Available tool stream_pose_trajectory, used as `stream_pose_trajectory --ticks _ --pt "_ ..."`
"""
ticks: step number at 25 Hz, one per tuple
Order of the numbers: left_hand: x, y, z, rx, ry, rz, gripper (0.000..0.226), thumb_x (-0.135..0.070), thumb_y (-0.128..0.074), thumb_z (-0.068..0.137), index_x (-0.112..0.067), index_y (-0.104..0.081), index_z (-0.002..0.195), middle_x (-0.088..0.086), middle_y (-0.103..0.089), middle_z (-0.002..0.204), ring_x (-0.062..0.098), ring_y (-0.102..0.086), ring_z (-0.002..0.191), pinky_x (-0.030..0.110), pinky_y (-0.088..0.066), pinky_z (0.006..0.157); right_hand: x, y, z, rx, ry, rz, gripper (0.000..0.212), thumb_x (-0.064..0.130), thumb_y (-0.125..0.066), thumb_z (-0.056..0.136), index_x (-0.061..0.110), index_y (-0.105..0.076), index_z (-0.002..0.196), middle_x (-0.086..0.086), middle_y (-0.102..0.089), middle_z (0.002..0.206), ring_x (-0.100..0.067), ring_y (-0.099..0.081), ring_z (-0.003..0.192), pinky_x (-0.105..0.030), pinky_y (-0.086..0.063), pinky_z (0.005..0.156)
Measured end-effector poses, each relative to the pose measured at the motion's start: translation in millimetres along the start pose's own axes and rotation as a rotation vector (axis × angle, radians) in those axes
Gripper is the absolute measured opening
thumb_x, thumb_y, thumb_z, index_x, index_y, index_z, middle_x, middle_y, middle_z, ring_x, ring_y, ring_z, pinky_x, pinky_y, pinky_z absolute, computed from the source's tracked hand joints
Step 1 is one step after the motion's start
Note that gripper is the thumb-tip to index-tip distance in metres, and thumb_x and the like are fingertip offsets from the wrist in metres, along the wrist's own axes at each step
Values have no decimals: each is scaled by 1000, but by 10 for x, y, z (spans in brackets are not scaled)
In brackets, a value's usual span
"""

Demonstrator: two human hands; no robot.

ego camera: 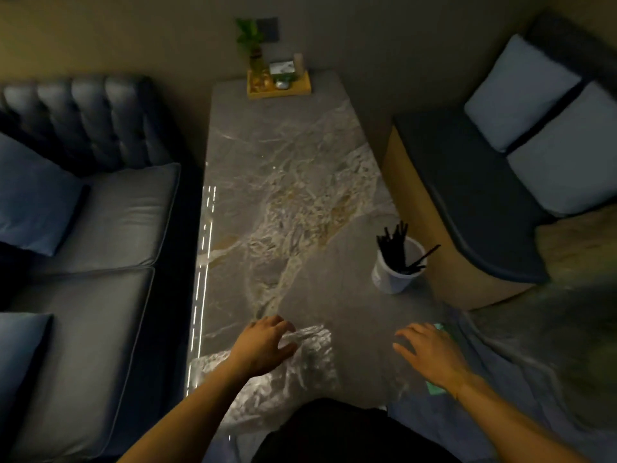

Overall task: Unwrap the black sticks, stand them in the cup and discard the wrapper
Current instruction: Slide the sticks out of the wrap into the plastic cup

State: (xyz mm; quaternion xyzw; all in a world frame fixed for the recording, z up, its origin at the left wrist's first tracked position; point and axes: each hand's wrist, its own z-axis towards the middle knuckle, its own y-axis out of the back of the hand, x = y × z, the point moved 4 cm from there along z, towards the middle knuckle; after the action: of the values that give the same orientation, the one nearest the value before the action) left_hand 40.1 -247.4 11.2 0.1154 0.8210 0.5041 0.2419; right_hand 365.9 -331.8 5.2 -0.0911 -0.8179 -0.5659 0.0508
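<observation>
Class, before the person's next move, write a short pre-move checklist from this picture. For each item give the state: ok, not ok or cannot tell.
1. Sticks stand in cup: ok.
2. Cup upright on table: ok.
3. Wrapper discarded: not ok, it lies on the table.
4. Left hand on wrapper: ok, fingers touch it.
5. Right hand free: ok, open and holding nothing.
6. Bin for the wrapper in view: cannot tell.
</observation>
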Motion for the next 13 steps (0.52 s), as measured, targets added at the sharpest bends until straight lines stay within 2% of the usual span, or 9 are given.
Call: stream_pose_trajectory --ticks 5,8,10,13 --pt "-584 128 508 44 -33 175 48 -61 -46 87 -34 -52 127 -4 -55 133 22 -52 124 40 -38 102 -714 216 49 30 -2 -37 41 54 -41 93 32 -54 125 8 -56 129 -18 -49 120 -36 -39 93" --pt "-785 311 730 -3 -8 191 50 -62 -47 86 -34 -53 127 -4 -56 133 21 -52 124 39 -38 102 -1018 396 192 17 17 7 47 59 -41 91 32 -52 128 7 -56 129 -19 -50 118 -37 -42 94" --pt "-918 496 869 -63 -5 202 55 -64 -47 85 -33 -51 131 -2 -56 134 22 -52 124 40 -39 102 -1135 568 317 -28 25 64 56 62 -45 88 29 -48 133 3 -55 133 -21 -50 121 -41 -43 98" --pt "-1117 768 1063 -136 -29 182 74 -70 -49 81 -29 -39 142 1 -50 141 24 -48 129 41 -38 104 -1119 776 520 -59 42 163 82 69 -51 81 26 -29 147 -1 -41 148 -26 -40 133 -46 -40 105"
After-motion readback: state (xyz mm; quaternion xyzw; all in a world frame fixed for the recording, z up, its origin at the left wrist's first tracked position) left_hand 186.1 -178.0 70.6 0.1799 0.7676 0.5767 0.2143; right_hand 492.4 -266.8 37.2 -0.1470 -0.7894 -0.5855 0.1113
